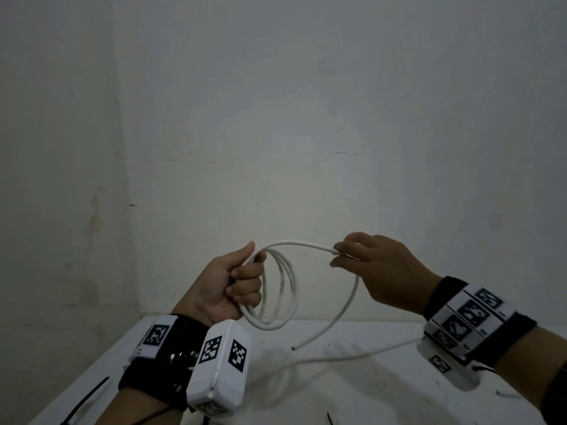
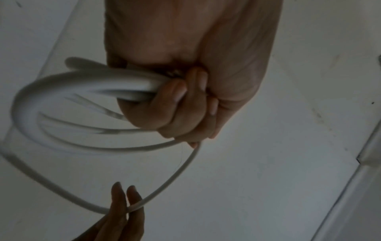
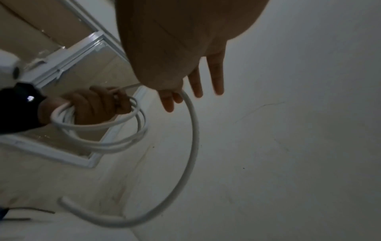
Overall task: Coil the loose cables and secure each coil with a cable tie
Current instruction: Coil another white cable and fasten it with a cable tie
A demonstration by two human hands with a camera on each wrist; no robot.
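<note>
The left hand [image 1: 228, 286] is raised above the near-left part of the white table [image 1: 352, 391], its fingers curled tight round a bundle of loops of the white cable [image 1: 287, 289]. The loops hang down and to the right of the fist, clear of the tabletop. From the top of the fist one strand arcs rightward to the right hand [image 1: 380, 268], which pinches it between thumb and forefingers; in the right wrist view the other fingers [image 3: 216, 78] are stretched out straight. Past that pinch the cable curves down and leftward, and its cut free end [image 1: 294, 348] hangs just above the table, between the two wrists. A second, thinner white cable [image 1: 362, 355] lies along the tabletop further right. A black cable tie [image 1: 89, 398] lies near the left edge of the table, and the tip of another [image 1: 330, 420] shows at the near edge. Behind stands a plain pale wall [image 1: 306, 102]
</note>
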